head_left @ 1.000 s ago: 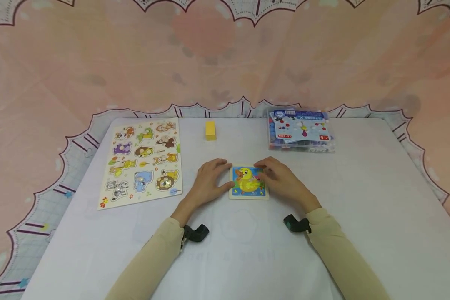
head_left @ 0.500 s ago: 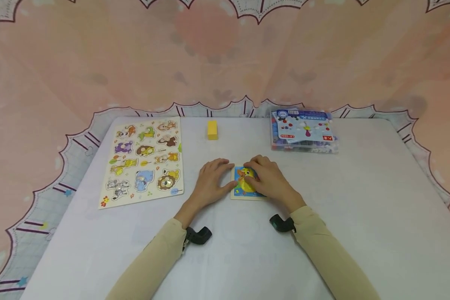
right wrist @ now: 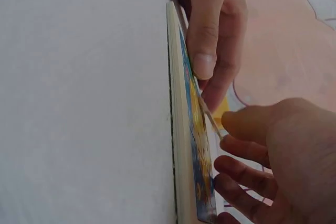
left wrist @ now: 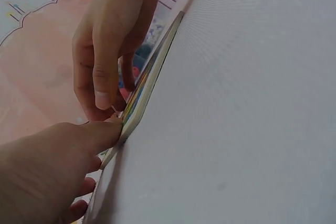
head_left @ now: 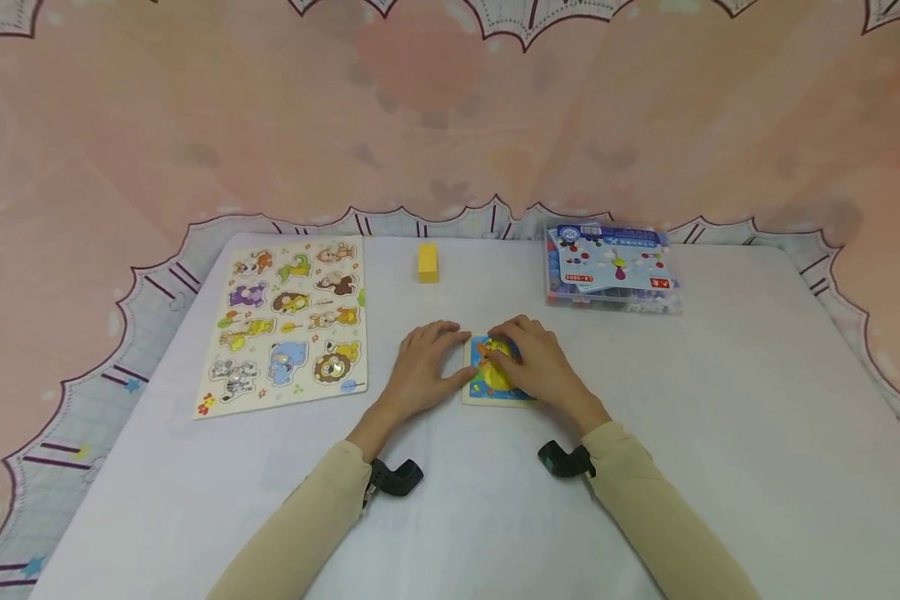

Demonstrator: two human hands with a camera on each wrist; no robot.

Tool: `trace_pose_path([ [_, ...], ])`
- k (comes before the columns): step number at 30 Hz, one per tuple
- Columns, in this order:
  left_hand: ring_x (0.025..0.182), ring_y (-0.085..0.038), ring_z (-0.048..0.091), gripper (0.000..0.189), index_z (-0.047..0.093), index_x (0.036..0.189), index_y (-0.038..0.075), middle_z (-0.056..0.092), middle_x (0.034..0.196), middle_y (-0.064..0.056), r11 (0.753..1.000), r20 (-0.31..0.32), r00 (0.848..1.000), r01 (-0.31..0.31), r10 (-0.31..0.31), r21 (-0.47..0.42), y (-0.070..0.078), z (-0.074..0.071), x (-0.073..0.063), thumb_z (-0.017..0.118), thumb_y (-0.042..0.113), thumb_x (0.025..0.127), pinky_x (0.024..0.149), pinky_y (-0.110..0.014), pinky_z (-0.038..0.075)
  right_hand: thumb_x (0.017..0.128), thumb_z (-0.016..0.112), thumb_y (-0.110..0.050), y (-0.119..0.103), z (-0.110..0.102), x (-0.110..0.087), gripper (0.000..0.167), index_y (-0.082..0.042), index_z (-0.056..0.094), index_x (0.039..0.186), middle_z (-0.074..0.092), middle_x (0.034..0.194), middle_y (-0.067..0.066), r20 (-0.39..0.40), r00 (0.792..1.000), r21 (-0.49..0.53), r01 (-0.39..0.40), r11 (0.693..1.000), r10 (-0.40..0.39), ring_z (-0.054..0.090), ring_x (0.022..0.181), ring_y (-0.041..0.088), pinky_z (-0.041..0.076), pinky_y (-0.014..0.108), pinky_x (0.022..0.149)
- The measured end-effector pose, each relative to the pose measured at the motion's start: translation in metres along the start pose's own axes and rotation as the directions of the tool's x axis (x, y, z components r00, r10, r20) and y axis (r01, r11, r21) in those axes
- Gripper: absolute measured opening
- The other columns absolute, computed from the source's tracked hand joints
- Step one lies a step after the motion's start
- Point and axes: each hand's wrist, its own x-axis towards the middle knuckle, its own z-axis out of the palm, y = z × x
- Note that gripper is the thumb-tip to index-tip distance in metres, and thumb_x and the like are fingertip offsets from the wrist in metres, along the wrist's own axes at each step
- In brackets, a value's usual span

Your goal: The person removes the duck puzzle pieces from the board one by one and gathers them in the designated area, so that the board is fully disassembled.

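A small square duck puzzle (head_left: 486, 390) with a pale wooden frame lies at the middle of the white table. My left hand (head_left: 420, 371) is at its left side, fingers spread, the thumb pressing on the edge and the index fingertip near the far left corner. Over the right half is my right hand (head_left: 546, 367), hiding much of the duck. In the right wrist view, its thumb and index finger pinch the edge of a thin puzzle piece (right wrist: 213, 124), which is tilted up from the picture. The rest of that piece is partly hidden.
A large animal puzzle board (head_left: 307, 350) lies to the left. Behind the hands stands a yellow block (head_left: 427, 264). A clear plastic box (head_left: 613, 267) with a printed sheet is at the back right. Patterned cloth hangs behind the table.
My right hand has moved left over the duck puzzle, from its right edge to the duck, and pinches a piece there. My left hand has stayed at the left edge.
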Motion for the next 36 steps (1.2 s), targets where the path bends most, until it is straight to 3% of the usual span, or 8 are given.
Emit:
trace_pose_path([
  [5,0.132,-0.026,0.041,0.051,0.058,0.129,0.015,0.051,0.137,-0.006,1.0,0.0,1.0,-0.003,0.003,0.012,0.001,-0.001,0.0,0.067,0.04,0.085,0.111,-0.051,0.026,0.092,0.062,-0.028,-0.001,0.002,0.001,0.028,-0.011,0.061,0.114,0.061,0.111,0.004,-0.051,0.998,0.121,-0.026,0.992,0.033,0.055,0.102,0.022,0.041,0.045,0.094],
  [12,0.131,-0.027,0.041,0.051,0.058,0.129,0.015,0.05,0.137,-0.006,1.0,-0.01,1.0,-0.016,0.017,0.021,-0.001,-0.001,0.0,0.068,0.039,0.085,0.11,-0.051,0.026,0.092,0.062,-0.019,-0.004,0.007,0.0,0.013,-0.011,0.06,0.102,0.065,0.093,0.004,-0.134,0.988,0.251,-0.035,0.967,0.07,0.059,0.084,0.017,0.049,0.031,0.077],
  [17,0.13,-0.027,0.041,0.051,0.058,0.128,0.015,0.051,0.136,-0.006,0.999,-0.026,0.999,-0.032,0.032,0.021,-0.002,0.0,0.001,0.069,0.039,0.084,0.11,-0.051,0.027,0.091,0.062,-0.016,-0.003,0.004,-0.001,0.011,-0.01,0.06,0.099,0.066,0.092,0.006,-0.143,0.985,0.32,-0.044,0.946,0.094,0.059,0.083,0.018,0.051,0.032,0.079],
  [36,0.131,-0.026,0.04,0.052,0.058,0.129,0.016,0.051,0.136,-0.006,1.0,-0.023,1.0,-0.018,0.018,0.018,-0.001,0.0,-0.001,0.069,0.04,0.084,0.11,-0.051,0.026,0.092,0.058,-0.015,0.024,-0.022,-0.003,0.013,-0.009,0.058,0.103,0.063,0.102,0.009,-0.084,0.979,0.319,-0.151,0.936,0.187,0.059,0.091,0.022,0.048,0.035,0.086],
])
